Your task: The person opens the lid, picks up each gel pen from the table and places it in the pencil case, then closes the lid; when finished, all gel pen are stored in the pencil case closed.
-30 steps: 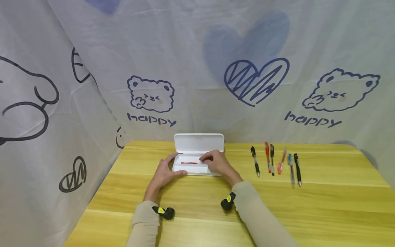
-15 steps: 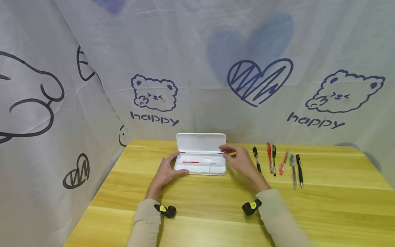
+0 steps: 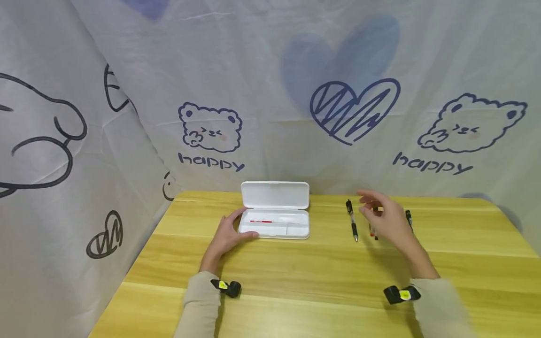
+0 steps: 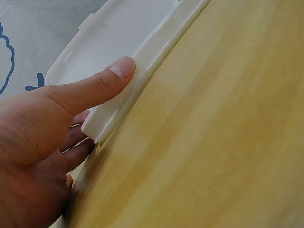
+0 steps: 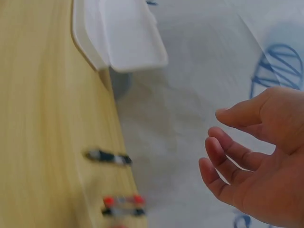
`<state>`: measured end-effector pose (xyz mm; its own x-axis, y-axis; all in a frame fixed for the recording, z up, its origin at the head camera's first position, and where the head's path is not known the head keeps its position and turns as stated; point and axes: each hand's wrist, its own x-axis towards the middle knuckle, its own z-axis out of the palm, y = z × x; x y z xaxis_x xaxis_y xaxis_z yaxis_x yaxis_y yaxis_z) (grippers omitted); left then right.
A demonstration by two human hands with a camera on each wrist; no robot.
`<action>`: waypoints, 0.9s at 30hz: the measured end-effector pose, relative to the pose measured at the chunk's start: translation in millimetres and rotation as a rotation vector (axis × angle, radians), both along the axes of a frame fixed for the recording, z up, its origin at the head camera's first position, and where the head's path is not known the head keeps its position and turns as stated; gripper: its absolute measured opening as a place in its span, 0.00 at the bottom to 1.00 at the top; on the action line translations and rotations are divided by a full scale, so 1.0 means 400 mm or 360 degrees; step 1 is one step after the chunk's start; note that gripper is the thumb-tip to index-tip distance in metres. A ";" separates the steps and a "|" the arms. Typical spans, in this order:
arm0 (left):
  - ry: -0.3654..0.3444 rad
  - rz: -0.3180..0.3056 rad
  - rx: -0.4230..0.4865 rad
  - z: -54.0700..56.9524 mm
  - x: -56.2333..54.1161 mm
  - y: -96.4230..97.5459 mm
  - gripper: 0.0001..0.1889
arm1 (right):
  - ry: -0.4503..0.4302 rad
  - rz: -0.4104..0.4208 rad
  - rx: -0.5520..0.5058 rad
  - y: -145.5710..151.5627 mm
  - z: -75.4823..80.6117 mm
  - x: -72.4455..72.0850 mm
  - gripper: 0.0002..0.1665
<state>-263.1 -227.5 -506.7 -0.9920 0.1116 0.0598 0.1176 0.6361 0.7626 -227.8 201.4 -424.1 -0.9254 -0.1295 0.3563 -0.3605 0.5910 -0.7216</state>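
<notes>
My left hand grips the left end of an open white pencil case. In the left wrist view its thumb lies over the front rim, with the other fingers around the end. A thin stick with a red part lies in the case's long compartment. My right hand is raised over the row of pens, fingers loosely bent and holding nothing. Just left of it lies a black-and-clear pen. The right wrist view shows a red pen and a black pen, both blurred; the hand hides other pens from the head view.
Everything stands on a yellow wood-grain table. Right of the right hand, the top of another black pen shows. A pale cloth with drawn bears and hearts hangs behind the table and along its left side.
My right hand has left the inside of the pencil case and moved right, over the pens. The left hand stays on the case. The stick with the red part remains in it.
</notes>
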 end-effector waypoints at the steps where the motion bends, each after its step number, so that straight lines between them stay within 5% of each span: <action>1: 0.0005 0.0000 -0.0001 0.001 -0.001 -0.002 0.50 | 0.0016 -0.0027 0.0012 0.015 0.003 0.005 0.23; 6: 0.0035 0.0023 0.0015 0.003 -0.002 -0.010 0.49 | 0.0089 -0.0199 0.0027 0.085 0.000 0.024 0.22; 13: 0.0032 -0.0018 0.0034 -0.005 -0.002 -0.009 0.49 | 0.0035 -0.0394 0.0095 0.172 -0.069 0.030 0.27; 27: -0.0015 0.0000 0.0013 -0.001 0.003 -0.002 0.49 | -0.0341 -0.0372 0.0335 0.260 -0.153 0.026 0.35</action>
